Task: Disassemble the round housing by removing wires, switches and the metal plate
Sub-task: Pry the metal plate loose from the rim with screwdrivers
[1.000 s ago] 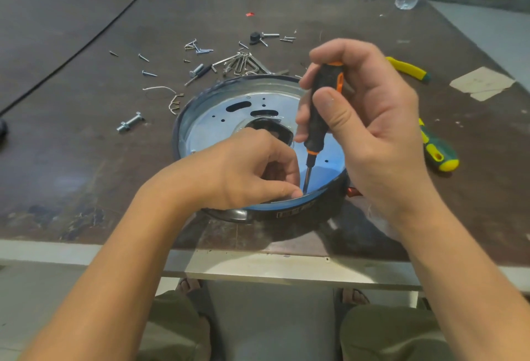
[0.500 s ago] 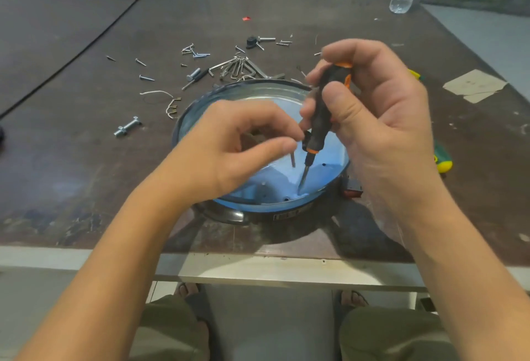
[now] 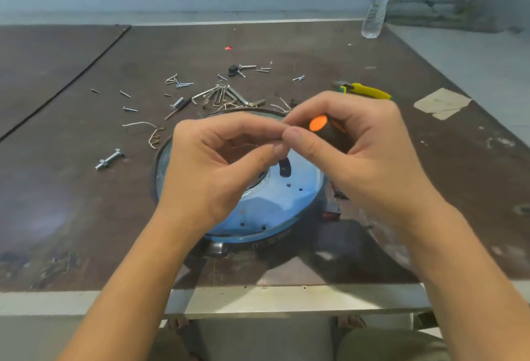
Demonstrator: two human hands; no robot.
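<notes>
The round housing (image 3: 286, 206) sits open side up on the brown desk (image 3: 86, 188), near its front edge. Above it the left hand (image 3: 212, 171) pinches thumb and forefinger together, on what I cannot tell. The right hand (image 3: 367, 160) grips a black-and-orange screwdriver (image 3: 318, 124).

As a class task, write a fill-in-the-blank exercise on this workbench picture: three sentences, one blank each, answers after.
1. The black screwdriver gripped by the right hand has an end cap coloured ____.
2. The clear plastic water bottle stands at the far ____ corner of the brown table.
3. The loose silver bolt lies to the ____ of the round metal housing.

Missing words: orange; right; left.
</notes>
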